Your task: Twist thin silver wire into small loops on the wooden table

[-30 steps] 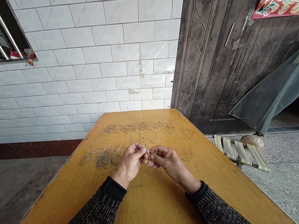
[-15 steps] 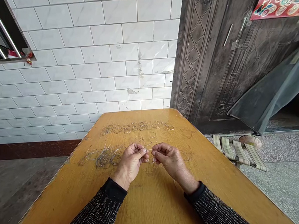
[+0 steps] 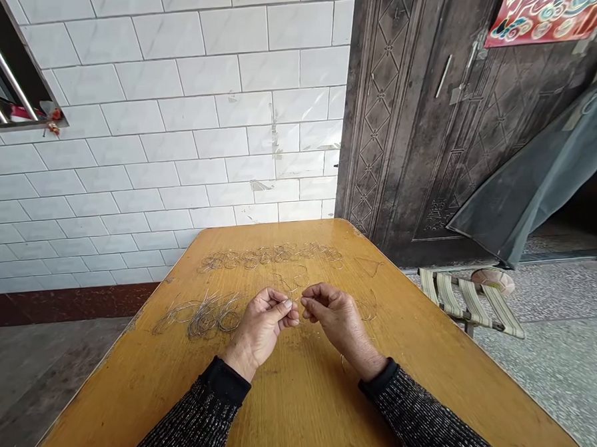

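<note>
My left hand (image 3: 266,322) and my right hand (image 3: 336,318) face each other above the middle of the table, thumbs and forefingers pinched together. A thin wire (image 3: 300,275) curls up from between the fingertips; its ends are too fine to follow. Just left of my left hand lies a tangled pile of grey wire loops (image 3: 203,317) on the table. Beyond the hands runs a row of small wire coils (image 3: 265,255). To the right of my right hand lies a loose wire loop (image 3: 367,308).
The wooden table (image 3: 298,410) reaches to a white tiled wall (image 3: 174,146). On the right are a dark carved door (image 3: 419,144), a hanging grey curtain (image 3: 527,185), a strapped folding stool (image 3: 470,301) and a ball (image 3: 494,280) near it.
The view has shifted slightly. My hands keep their pinch close together, with the fingertips drawn slightly nearer each other.
</note>
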A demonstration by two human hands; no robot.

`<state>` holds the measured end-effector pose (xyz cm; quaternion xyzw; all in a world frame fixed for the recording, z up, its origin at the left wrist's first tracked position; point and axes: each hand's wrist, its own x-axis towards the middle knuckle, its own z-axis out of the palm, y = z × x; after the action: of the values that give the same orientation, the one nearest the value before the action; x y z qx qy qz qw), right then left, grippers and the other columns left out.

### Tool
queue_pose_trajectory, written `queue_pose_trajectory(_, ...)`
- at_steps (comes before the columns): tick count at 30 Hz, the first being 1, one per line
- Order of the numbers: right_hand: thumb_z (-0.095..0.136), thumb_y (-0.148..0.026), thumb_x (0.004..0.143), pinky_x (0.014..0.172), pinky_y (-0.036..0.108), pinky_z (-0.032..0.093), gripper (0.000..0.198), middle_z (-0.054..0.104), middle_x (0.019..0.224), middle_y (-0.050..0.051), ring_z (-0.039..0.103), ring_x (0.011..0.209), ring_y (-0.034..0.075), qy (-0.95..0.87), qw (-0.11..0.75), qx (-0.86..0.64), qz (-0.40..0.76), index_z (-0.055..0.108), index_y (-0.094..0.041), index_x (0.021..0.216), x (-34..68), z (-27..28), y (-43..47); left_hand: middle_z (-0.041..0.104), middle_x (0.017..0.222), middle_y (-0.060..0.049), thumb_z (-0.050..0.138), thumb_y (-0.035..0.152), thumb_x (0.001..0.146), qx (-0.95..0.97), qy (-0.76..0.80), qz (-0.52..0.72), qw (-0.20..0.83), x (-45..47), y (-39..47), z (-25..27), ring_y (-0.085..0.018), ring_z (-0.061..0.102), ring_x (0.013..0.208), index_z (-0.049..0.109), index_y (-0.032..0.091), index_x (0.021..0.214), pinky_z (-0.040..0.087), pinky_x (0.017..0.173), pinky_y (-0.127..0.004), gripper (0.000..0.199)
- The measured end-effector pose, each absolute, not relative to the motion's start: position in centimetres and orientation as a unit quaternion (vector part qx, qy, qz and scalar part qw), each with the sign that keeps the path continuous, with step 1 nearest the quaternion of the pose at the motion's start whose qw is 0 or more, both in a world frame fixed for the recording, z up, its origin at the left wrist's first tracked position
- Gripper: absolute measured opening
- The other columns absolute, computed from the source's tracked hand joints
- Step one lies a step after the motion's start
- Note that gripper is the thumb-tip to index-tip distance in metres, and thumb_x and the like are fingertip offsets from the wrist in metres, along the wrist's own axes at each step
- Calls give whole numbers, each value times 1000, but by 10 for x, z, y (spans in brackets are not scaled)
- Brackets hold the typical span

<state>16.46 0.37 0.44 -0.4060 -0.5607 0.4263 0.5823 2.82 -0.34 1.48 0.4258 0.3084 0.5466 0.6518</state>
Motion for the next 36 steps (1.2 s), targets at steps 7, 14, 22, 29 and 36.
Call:
queue_pose_trajectory(7,66,-28,60,44,22,41,18,55,48,-4,51,43,9,-514,596,-373,491,54,-16,64,166,7,7,63,64,-1,72,18,60,439,292,529,665,24,1,12,-9,57,56,48,15,71,44,55,-21,26)
queue_pose_trajectory(14,69,-33,58,44,20,39,22,57,50,-2,54,46,9,-512,537,-394,542,58,-14,64,173,15,5,63,64,-1,71,21,62,460,357,544,604,21,2,17,-10,58,58,50,15,72,44,55,-21,25)
queue_pose_trajectory(22,70,-33,55,42,19,36,24,56,51,-3,51,45,8,-483,588,-393,517,58,-14,64,174,14,7,64,82,-5,69,32,66,462,346,498,647,18,1,17,-15,62,74,52,16,90,45,63,-24,33)
queue_pose_trajectory(29,73,-37,53,42,19,36,28,57,53,-2,51,46,8,-467,598,-389,522,59,-15,63,175,14,8,61,84,-5,71,27,64,463,372,492,637,18,0,16,-12,58,72,55,14,90,44,61,-22,33)
queue_pose_trajectory(36,73,-36,54,42,18,37,28,57,54,-2,53,47,9,-462,612,-385,514,60,-14,66,180,15,10,57,80,-3,62,27,69,504,382,483,606,21,0,8,-9,55,65,55,14,90,42,57,-21,25)
